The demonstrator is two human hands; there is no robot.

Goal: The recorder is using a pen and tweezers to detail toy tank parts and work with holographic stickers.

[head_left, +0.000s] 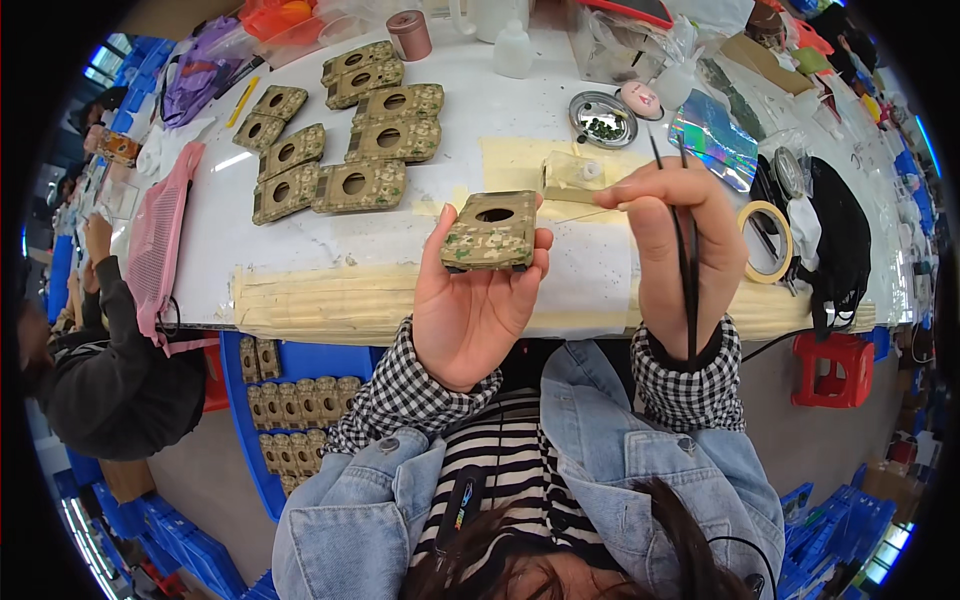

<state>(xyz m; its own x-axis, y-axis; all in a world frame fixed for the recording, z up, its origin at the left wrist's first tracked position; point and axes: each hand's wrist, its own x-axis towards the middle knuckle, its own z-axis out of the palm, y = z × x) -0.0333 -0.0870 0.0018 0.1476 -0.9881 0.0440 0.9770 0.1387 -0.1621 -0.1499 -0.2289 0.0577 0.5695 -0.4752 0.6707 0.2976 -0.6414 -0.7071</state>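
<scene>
My left hand [470, 300] holds up a camouflage-patterned rectangular piece [490, 232] with a round hole, flat on my fingers above the table's front edge. My right hand [672, 235] grips black tweezers [684, 255] that point up and away; its fingertips are close to the piece's right side. Behind my hands, a small clear box [574, 173] rests on a yellowish sheet [515, 160].
Several matching camouflage pieces [350, 130] lie in rows on the white table [250, 230]; more fill a blue crate [245, 420] below. A metal dish [603, 118], a tape roll [766, 242], black cloth [835, 240] and a red stool [835, 368] are to the right. Another person [100, 350] sits at the left.
</scene>
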